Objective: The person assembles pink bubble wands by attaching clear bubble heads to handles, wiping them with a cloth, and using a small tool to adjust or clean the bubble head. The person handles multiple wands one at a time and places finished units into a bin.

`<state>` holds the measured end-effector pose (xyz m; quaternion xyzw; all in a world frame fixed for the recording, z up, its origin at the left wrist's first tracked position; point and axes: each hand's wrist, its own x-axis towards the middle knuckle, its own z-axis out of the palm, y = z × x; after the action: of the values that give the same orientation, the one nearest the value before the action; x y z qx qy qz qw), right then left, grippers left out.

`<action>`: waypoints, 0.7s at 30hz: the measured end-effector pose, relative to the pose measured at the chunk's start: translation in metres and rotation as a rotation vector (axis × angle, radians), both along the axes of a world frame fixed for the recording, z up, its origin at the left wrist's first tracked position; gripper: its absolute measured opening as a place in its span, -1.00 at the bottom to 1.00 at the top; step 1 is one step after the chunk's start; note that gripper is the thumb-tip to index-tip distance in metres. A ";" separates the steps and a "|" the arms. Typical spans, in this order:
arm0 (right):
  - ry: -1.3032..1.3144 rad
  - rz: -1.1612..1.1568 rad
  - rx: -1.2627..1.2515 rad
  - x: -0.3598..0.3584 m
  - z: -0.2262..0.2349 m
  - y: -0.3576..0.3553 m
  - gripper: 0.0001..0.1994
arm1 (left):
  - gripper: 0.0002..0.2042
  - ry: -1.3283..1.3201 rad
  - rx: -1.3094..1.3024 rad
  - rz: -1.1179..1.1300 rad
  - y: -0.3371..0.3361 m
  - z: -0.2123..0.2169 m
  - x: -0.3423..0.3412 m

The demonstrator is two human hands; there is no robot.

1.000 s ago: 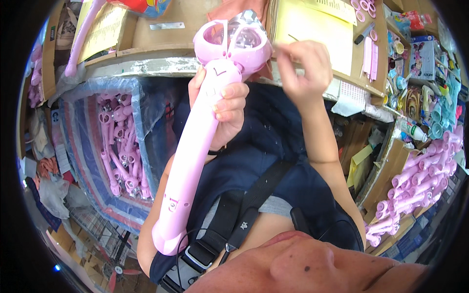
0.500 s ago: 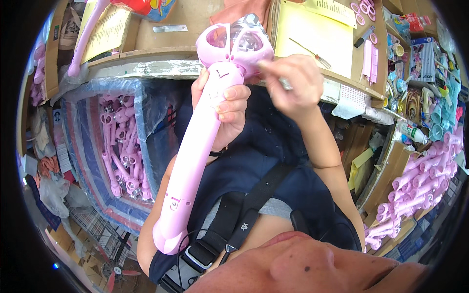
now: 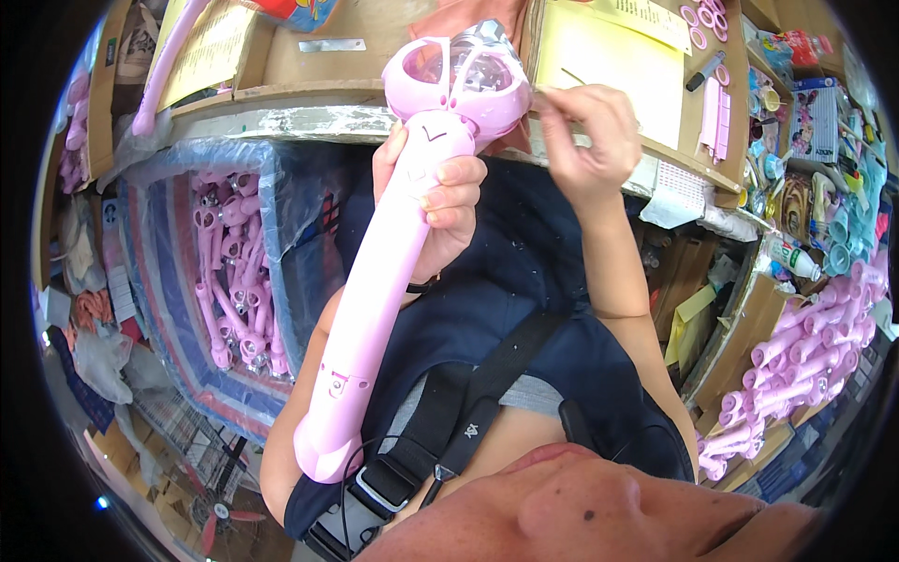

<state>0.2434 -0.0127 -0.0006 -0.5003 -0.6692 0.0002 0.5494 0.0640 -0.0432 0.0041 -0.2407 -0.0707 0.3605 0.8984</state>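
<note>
A long pink toy wand (image 3: 376, 281) slants across my front, its flared base low by my left upper arm. Its round pink head (image 3: 510, 110) has openings over a see-through dome, with a silvery faceted piece at the top. My left hand (image 3: 448, 208) is wrapped round the shaft just under the head. Beside the head's right edge, my right hand (image 3: 596, 140) is closed in a pinch of thumb and forefinger. What sits between those fingertips, if anything, is too small to make out.
A striped bag (image 3: 164, 281) of pink wands stands at the left. The workbench (image 3: 290, 80) ahead holds a metal strip (image 3: 332, 45), yellow paper (image 3: 599, 70), a marker (image 3: 707, 71) and pink rings (image 3: 698, 37). Several pink wand parts (image 3: 796, 356) are piled at the right.
My right hand has moved a little to the right, away from the wand's head, and its fingers show more plainly. My left hand keeps its hold, with the wand shifted slightly.
</note>
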 end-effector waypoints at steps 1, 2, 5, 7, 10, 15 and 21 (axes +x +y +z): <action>-0.066 0.088 0.065 0.000 0.000 -0.001 -0.78 | -0.53 0.014 0.004 0.002 0.000 0.000 0.000; -0.092 0.147 0.150 0.001 0.000 0.000 -0.78 | -0.53 0.027 0.010 0.005 0.000 0.000 0.000; -0.108 0.177 0.062 0.002 -0.001 0.002 -0.78 | -0.54 0.021 0.003 0.001 0.000 0.000 0.000; -0.059 0.093 0.095 0.002 -0.001 0.002 -0.78 | -0.54 0.011 0.002 0.005 0.000 0.000 0.000; -0.055 0.136 0.164 0.001 -0.001 0.003 -0.79 | -0.53 0.024 0.010 0.004 0.001 0.001 0.000; 0.031 -0.032 -0.030 -0.001 0.000 0.003 -0.80 | -0.48 0.046 -0.009 0.002 0.001 0.003 0.000; -0.075 0.101 0.038 -0.002 0.002 0.004 -0.79 | -0.50 0.058 -0.003 0.016 0.001 0.001 0.000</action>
<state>0.2418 -0.0091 0.0013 -0.4549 -0.7135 -0.0035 0.5329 0.0642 -0.0423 0.0054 -0.2309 -0.0461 0.3746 0.8968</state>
